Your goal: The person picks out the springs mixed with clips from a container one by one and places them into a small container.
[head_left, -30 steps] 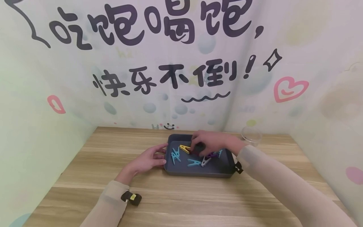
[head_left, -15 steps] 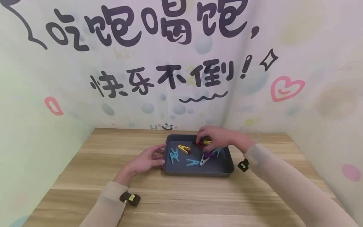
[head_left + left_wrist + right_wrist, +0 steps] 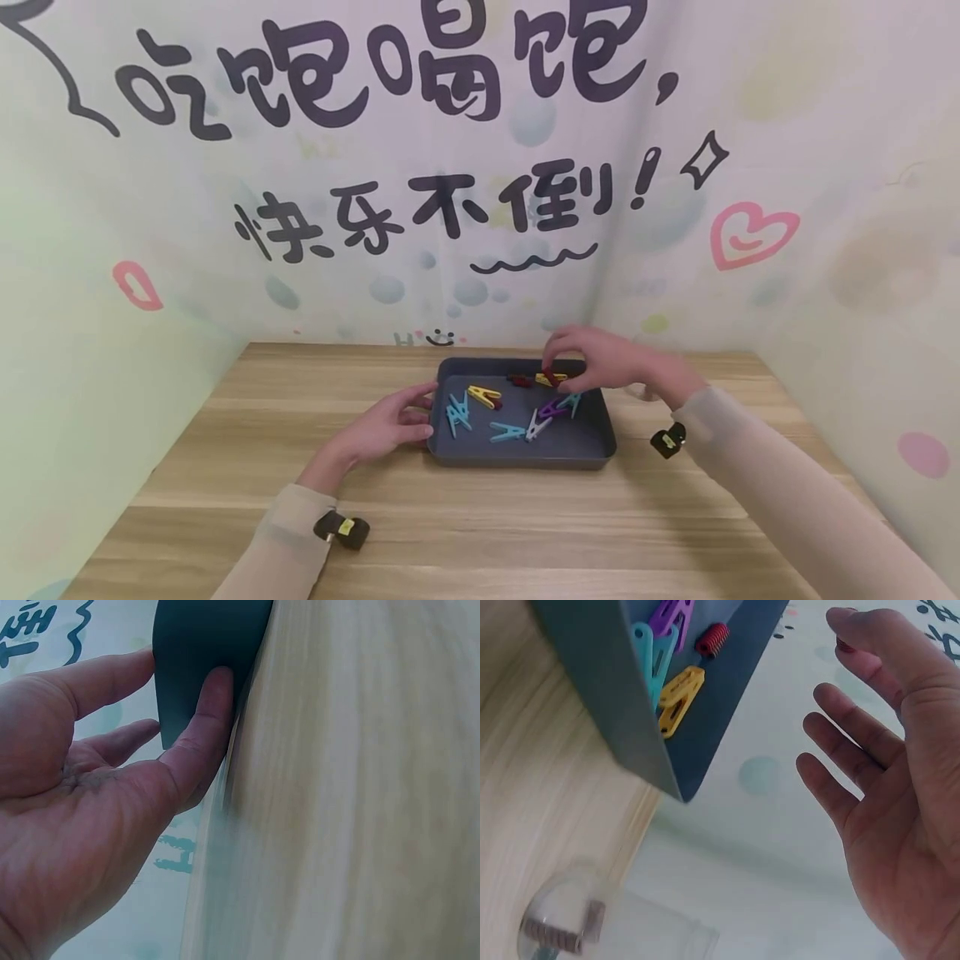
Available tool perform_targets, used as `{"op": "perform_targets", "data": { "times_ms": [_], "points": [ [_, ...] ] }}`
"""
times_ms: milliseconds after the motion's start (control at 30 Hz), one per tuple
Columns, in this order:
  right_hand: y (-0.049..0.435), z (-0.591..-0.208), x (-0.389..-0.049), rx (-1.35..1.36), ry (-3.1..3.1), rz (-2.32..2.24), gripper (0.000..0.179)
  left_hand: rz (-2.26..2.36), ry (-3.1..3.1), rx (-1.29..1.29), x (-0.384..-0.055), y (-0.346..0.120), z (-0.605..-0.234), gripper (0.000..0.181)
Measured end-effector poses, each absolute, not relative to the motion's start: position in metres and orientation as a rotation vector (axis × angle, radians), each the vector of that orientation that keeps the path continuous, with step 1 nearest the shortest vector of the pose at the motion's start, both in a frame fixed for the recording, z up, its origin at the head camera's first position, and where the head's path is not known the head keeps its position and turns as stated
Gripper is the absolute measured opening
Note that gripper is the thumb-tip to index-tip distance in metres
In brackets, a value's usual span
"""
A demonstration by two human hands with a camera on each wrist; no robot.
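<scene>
My right hand (image 3: 611, 360) is above the back right corner of a dark grey tray (image 3: 517, 461). Between thumb and index finger it pinches a small dark red piece (image 3: 845, 646), mostly covered by the fingertips; the other fingers are spread. My left hand (image 3: 382, 429) touches the tray's left wall, fingers and thumb loosely extended. Inside lie light blue clothespins (image 3: 507, 432), a yellow clothespin (image 3: 483, 395), a pale grey clothespin (image 3: 537, 425) and a purple clothespin (image 3: 552, 408). A red ribbed cylinder (image 3: 712, 639) rests near another yellow clothespin (image 3: 681, 699).
A clear cup (image 3: 664, 922) with brownish ribbed pieces (image 3: 551, 935) inside stands right of the tray, partly hidden by my right forearm in the head view. The wooden table (image 3: 450, 533) ends at a printed cloth backdrop (image 3: 360, 317) behind the tray.
My right hand has risen and moved right from the tray's middle toward its back right corner, with a red piece in its fingertips. The left hand stays at the tray's left wall.
</scene>
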State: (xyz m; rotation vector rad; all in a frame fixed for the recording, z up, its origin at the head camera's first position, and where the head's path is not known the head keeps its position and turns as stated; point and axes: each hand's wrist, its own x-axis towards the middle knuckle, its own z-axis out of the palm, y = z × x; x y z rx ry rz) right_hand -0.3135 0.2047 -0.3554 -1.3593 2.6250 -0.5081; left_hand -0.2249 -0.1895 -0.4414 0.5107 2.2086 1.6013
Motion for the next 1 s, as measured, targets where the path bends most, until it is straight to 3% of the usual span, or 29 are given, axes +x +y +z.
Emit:
{"op": "perform_targets", "data": {
  "times_ms": [1000],
  "points": [
    [0.316, -0.347, -0.314, -0.97, 2.886, -0.783, 0.03, 1.584, 2.24, 0.519, -0.225, -0.188, -0.443, 0.073]
  ]
}}
